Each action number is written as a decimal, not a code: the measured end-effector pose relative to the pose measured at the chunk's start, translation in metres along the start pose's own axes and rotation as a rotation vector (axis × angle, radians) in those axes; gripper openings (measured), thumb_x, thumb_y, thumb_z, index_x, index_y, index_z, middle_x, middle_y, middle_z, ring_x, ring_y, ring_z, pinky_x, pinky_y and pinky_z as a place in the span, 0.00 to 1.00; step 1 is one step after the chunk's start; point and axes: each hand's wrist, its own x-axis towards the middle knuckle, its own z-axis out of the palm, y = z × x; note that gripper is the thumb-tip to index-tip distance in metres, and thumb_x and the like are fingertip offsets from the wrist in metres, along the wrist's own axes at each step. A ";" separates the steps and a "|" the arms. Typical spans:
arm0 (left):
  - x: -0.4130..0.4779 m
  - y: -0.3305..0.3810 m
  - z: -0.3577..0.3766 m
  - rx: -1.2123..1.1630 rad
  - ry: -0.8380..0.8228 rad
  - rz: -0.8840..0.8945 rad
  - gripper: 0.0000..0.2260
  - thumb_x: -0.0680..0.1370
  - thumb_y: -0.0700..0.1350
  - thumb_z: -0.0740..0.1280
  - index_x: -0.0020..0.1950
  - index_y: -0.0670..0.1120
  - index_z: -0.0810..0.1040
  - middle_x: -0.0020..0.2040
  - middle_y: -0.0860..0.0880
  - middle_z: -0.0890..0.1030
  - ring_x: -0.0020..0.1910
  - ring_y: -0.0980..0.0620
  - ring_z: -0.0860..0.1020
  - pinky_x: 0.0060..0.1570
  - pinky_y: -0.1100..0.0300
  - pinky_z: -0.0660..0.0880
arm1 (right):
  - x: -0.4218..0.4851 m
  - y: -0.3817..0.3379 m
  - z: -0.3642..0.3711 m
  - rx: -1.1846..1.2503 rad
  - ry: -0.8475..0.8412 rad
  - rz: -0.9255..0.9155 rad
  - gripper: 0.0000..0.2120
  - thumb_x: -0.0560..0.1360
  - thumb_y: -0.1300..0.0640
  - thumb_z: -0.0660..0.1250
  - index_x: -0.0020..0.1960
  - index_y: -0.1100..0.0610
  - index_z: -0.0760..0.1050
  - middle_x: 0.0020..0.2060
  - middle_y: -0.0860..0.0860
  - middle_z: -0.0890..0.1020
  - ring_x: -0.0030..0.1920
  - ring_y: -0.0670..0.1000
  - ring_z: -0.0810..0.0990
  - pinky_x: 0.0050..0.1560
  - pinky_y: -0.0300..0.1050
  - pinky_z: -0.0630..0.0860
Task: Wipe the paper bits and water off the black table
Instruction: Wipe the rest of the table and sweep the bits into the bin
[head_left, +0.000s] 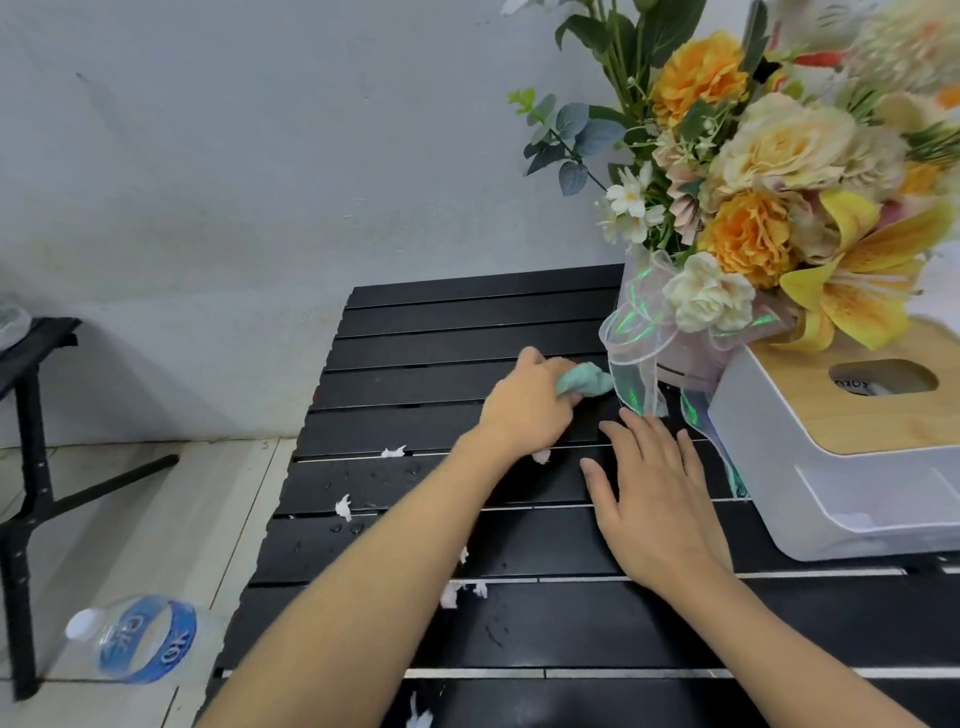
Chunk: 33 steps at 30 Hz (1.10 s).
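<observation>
My left hand (524, 410) holds the cloth (584, 383) on the table (441, 322), just left of the bouquet (753, 208). My right hand (654, 499) lies flat nearer me, left of the box (831, 467). Further left lie paper bits (344, 506) and drops (348, 529); a bottle (135, 636) lies on the floor.

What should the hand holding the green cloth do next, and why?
Probably the left hand should drag the crumpled mint-green cloth back toward the person across the black slatted table: the torn white paper bits and water drops lie nearer than the cloth, unwiped. The right hand rests flat on the table.
</observation>
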 end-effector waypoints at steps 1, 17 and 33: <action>0.007 -0.011 -0.012 -0.053 0.003 0.017 0.12 0.76 0.49 0.66 0.59 0.52 0.78 0.52 0.47 0.77 0.50 0.45 0.78 0.48 0.55 0.73 | 0.001 0.001 0.000 0.008 0.000 0.001 0.29 0.78 0.42 0.44 0.71 0.54 0.68 0.72 0.52 0.69 0.75 0.53 0.62 0.77 0.56 0.52; -0.023 -0.053 -0.039 0.009 -0.016 0.103 0.11 0.78 0.46 0.65 0.59 0.44 0.74 0.52 0.46 0.72 0.53 0.47 0.73 0.53 0.57 0.69 | 0.003 0.002 0.005 0.041 0.034 -0.005 0.26 0.79 0.48 0.44 0.70 0.56 0.68 0.71 0.53 0.69 0.73 0.55 0.64 0.76 0.58 0.53; -0.048 -0.009 -0.012 -0.133 0.070 -0.160 0.12 0.79 0.43 0.63 0.62 0.42 0.72 0.49 0.44 0.74 0.44 0.45 0.75 0.43 0.55 0.75 | 0.002 -0.001 -0.002 0.047 -0.010 -0.009 0.18 0.81 0.53 0.53 0.68 0.57 0.68 0.71 0.54 0.69 0.73 0.56 0.63 0.76 0.58 0.53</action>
